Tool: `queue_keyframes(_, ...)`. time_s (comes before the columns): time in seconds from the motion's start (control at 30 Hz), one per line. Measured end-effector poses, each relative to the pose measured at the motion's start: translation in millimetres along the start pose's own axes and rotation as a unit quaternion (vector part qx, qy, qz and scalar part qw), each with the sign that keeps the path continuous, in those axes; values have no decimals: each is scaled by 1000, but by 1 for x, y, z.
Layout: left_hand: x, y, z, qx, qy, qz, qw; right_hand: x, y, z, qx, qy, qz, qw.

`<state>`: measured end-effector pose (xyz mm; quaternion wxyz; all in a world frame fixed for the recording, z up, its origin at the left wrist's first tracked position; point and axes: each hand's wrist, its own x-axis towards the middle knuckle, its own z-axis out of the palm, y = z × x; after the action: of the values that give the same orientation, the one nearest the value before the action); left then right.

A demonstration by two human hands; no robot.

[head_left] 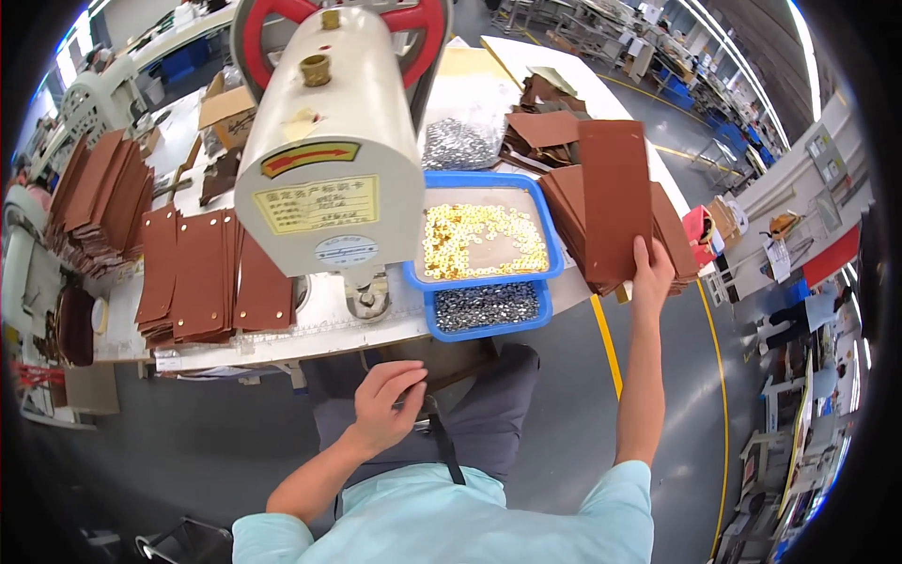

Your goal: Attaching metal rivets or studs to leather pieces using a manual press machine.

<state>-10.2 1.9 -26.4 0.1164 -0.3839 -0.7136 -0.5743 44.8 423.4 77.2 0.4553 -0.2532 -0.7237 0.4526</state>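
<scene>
The right hand [650, 273] pinches a brown leather panel [615, 197] above the right-hand stack [575, 211]. The left hand [385, 404] rests loosely curled, holding nothing. Held by one edge, the panel could slip and topple the stack.

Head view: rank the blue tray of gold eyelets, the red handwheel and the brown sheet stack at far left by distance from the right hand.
1. Blue tray of gold eyelets, just left of the right hand.
2. Red handwheel, up on the machine.
3. Brown sheet stack, far left on the table.
</scene>
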Motion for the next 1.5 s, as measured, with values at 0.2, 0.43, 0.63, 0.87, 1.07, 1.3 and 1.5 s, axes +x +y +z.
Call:
queue_keyframes(0.2, 45, 16, 15, -337, -69, -249, 905, -119, -14, 9, 137, -448, 244, 849)
queue_keyframes(0.43, 37, 5, 5, -331, 33, -402, 853, -118, -48, 75, -35, -667, 32, 744)
queue_keyframes(0.63, 29, 9, -3, -292, -5, -391, 873, -34, 11, 153, -232, -380, -130, 886)
queue_keyframes(0.87, 19, 11, -6, -323, 12, -385, 864, -8, 11, 197, -348, -424, -127, 827)
queue_keyframes(1.07, 16, 3, -9, -365, -31, -407, 837, -27, -12, 194, -365, -384, -199, 825)
queue_keyframes(1.3, 17, 10, -8, -370, -25, -403, 837, -160, -89, 134, -18, -485, -151, 861)
queue_keyframes(1.5, 20, 18, -5, -390, -57, -406, 824, -182, -80, 123, -70, -434, -187, 879)
